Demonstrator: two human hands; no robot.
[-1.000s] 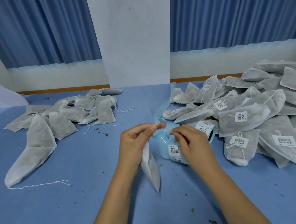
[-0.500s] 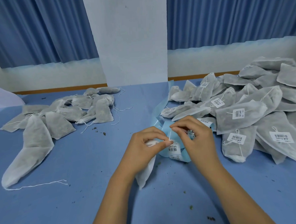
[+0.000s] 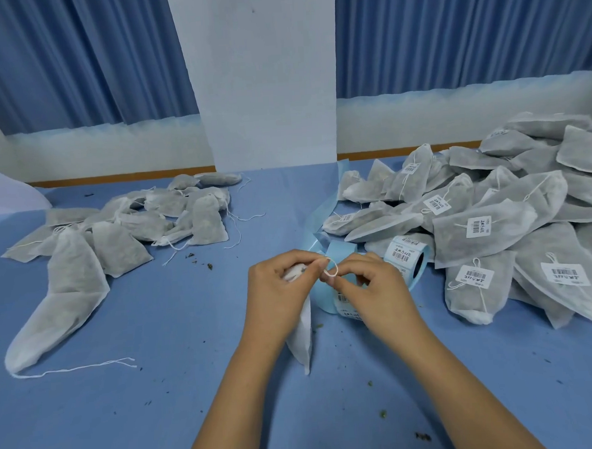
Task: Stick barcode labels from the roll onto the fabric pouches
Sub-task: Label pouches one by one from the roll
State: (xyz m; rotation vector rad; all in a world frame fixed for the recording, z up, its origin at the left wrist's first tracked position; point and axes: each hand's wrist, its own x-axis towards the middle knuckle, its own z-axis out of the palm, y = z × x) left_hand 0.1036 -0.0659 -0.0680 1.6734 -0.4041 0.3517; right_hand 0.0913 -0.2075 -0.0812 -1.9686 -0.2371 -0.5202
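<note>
Broadly, a flat blue cloth-covered table (image 3: 153, 410) fills the lower view. Beyond its far edge, from 10 to 2 o'clock, hang pleated blue curtains (image 3: 73, 57), parted at 12 o'clock by a plain white pillar (image 3: 267, 88). At 2 to 3 o'clock on the table lies a big heap of grey-white fabric drawstring pouches (image 3: 514, 226); many of them show a white barcode label on the upper face. At 10 o'clock lies a smaller, flatter spread of similar pouches without labels (image 3: 133, 226), and a long white fabric pouch (image 3: 65, 298) trails from it toward 8 o'clock, its loose string lying on the cloth. Just past the hands, at 1 o'clock, a pale blue roll of white barcode labels (image 3: 406, 256) lies on its side beside the near edge of the labelled heap, and its bare blue backing strip (image 3: 324, 209) curls away toward 12 o'clock. At the centre the left hand (image 3: 277, 294) clenches the gathered neck of one white fabric pouch (image 3: 302, 340), whose body hangs down toward 6 o'clock with its tip at the cloth. The right hand (image 3: 377, 292), close against the left, pinches that pouch's thin white drawstring loop (image 3: 332, 272) between thumb and forefinger. Small dark crumbs (image 3: 200, 260) dot the cloth.
</note>
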